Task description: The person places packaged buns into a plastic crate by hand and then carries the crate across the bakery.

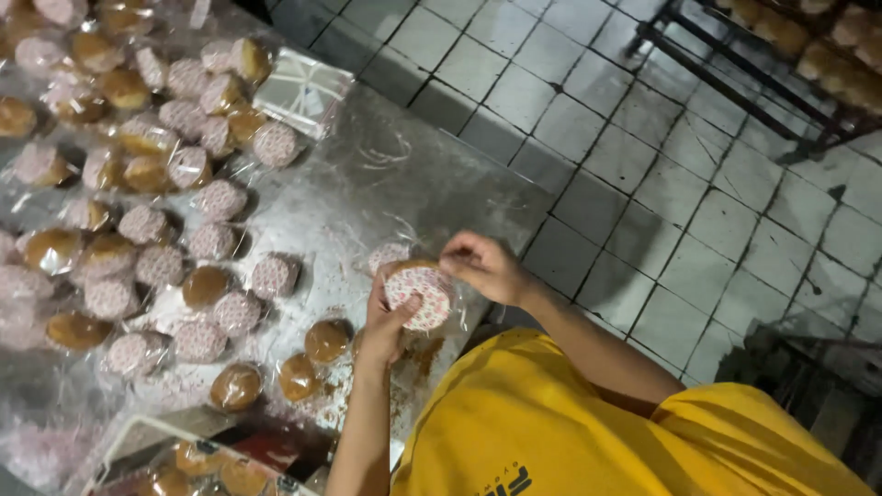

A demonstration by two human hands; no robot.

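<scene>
Wrapped cake: I am seeing a round cake in a white paper cup with small red marks (418,296), sitting just below the centre of the frame, tilted so its patterned underside is facing the camera.
Left hand: my left hand (388,323) is cupping the cake from below, fingers curled around its lower edge and gripping it.
Right hand: my right hand (484,266) is coming in from the right, fingertips pinched closed at the cake's upper right rim, where clear wrap is showing.
Table: I am looking at a steel table (404,188) directly beneath both hands, dusted with brown crumbs near the lower centre.
Loose cakes: a few golden-brown bare cakes (326,340) are lying just left of the left hand.
Bagged pile: many wrapped cakes (197,129) are spreading across the upper left and left of the frame.
Clear bags: a stack of clear bags (303,87) is lying at the upper centre-left.
Floor: pale floor tiles (661,147) are filling the right.
Rack: a dark rack of buns (808,55) is standing at the upper right.
</scene>
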